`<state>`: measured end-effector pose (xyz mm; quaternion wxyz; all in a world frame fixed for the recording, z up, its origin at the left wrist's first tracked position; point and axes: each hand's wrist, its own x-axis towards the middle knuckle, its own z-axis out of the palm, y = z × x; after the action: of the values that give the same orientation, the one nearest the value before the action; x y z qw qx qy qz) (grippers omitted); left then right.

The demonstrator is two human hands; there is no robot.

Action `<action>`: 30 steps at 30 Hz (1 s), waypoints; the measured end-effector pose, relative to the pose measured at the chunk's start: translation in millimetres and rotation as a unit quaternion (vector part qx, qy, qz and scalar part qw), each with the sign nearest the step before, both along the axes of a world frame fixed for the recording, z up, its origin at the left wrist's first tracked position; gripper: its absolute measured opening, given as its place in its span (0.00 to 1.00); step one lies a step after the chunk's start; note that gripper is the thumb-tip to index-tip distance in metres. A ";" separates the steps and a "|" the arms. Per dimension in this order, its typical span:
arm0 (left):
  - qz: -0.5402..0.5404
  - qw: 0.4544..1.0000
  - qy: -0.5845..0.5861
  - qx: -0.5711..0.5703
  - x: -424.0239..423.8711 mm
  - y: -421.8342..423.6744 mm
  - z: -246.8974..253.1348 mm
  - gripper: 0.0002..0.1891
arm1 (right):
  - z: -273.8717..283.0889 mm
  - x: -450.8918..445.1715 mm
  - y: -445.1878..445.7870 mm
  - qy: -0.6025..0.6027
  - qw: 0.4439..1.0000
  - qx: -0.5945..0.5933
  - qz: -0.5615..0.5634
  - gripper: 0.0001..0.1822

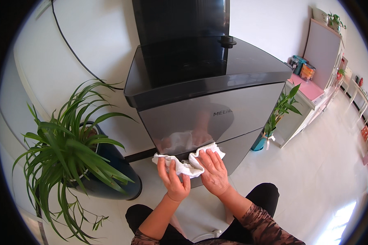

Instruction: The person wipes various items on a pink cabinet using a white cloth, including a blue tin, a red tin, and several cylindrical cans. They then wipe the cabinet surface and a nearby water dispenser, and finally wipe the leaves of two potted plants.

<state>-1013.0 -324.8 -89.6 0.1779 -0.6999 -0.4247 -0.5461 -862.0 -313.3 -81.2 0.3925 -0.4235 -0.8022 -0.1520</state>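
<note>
Both of my hands are on a crumpled white cloth [184, 167] pressed against the front of a grey and black cabinet-like appliance [251, 101]. My left hand [173, 180] grips the cloth's left part with bent fingers. Flatter, with fingers stretched over the cloth's right end, my right hand [214, 171] holds it near the seam between the upper and lower front panels. The glossy upper panel bears a maker's name and mirrors the hands and cloth. Part of the lower panel is hidden behind my hands.
Left of the appliance, a spider plant [67, 147] spreads from a tall dark blue planter [116, 174]. A black knob-like part [227, 41] sits on the appliance's top. To the right are a lucky bamboo [277, 116] in a blue vase [258, 144] and a white cabinet [294, 122] with tins [306, 72].
</note>
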 end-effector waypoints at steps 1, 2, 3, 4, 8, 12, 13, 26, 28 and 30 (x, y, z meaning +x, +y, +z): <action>0.025 0.999 0.035 0.009 1.4 0.1 3.1 0.26 | 1.1 1.0 0.2 0.002 1.000 0.003 -0.007 0.24; 0.015 0.999 0.039 0.013 4.3 0.3 2.3 0.25 | 3.2 1.4 0.7 0.020 1.000 0.006 -0.006 0.24; 0.010 0.999 0.044 0.016 7.1 -1.7 -1.2 0.24 | 5.3 -0.5 1.1 0.039 0.999 0.009 -0.001 0.24; 0.005 0.999 0.048 0.018 10.7 -2.8 -3.2 0.24 | 7.9 -2.4 1.5 0.057 0.998 0.011 0.004 0.24; -0.071 0.996 0.041 0.045 27.3 3.4 -2.6 0.27 | 22.2 -8.6 6.4 0.099 0.994 0.033 0.014 0.24; -0.092 0.994 0.028 0.058 23.8 15.6 17.9 0.30 | 55.5 -1.5 13.8 0.054 0.996 0.068 0.024 0.25; -0.087 0.994 0.031 0.062 23.6 18.7 24.0 0.30 | 67.3 4.0 15.4 0.036 0.997 0.062 0.031 0.25; -0.080 0.986 0.109 0.102 97.3 58.6 116.9 0.29 | 109.2 64.9 55.3 0.164 0.963 0.189 -0.103 0.23; -0.077 0.986 0.119 0.091 110.7 60.8 121.9 0.29 | 106.0 75.0 60.4 0.201 0.950 0.186 -0.148 0.24; -0.064 0.985 0.143 0.073 121.0 61.1 122.1 0.29 | 93.4 85.3 64.7 0.220 0.940 0.185 -0.185 0.23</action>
<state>-892.0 -263.7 32.4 0.2524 -0.7817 -0.3083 -0.4798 -776.7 -248.5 12.2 0.5953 -0.5075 -0.5612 -0.2706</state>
